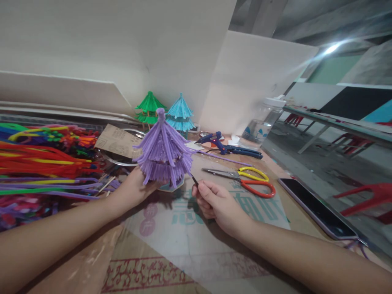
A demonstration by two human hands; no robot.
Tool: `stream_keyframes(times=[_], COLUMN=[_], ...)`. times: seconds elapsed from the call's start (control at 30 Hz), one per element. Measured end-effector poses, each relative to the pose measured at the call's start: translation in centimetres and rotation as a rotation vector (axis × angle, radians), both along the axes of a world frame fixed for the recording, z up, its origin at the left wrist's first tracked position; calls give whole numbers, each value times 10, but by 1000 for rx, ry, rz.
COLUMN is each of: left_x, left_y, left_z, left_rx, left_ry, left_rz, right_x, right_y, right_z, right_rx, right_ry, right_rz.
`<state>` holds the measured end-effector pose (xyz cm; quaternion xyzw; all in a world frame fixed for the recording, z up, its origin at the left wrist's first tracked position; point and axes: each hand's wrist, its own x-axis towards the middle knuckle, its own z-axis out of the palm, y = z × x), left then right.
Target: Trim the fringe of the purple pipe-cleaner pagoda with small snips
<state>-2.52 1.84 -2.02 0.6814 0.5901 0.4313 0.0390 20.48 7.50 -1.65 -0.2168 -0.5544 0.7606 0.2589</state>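
A purple two-tiered pavilion (pixel 163 151) of fuzzy pipe cleaners stands upright on a small flat base, raised a little over the table. My left hand (pixel 143 181) grips it from the lower left; its fingers are partly hidden behind the pavilion. My right hand (pixel 212 200) is closed around a thin dark stick (pixel 194 179), whose tip points at the pavilion's lower right edge. Whether the tip touches the purple fringe is unclear.
Green (pixel 150 107) and blue (pixel 180 111) pavilions stand behind. Pipe cleaners (pixel 45 159) fill the left side. A glue gun (pixel 214 139), scissors (pixel 241 175), a phone (pixel 318 208) and a clear bottle (pixel 262 122) are at right.
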Motion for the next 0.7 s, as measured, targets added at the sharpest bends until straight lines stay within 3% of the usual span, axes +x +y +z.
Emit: stream_keyframes(times=[0.7], left_x=[1], left_y=[0], left_z=[-1], left_rx=[-4], left_ry=[-48], left_rz=[-39], right_x=[-1], right_y=[0], right_z=[-2], right_rx=[-40], right_ry=[25], right_rz=[4])
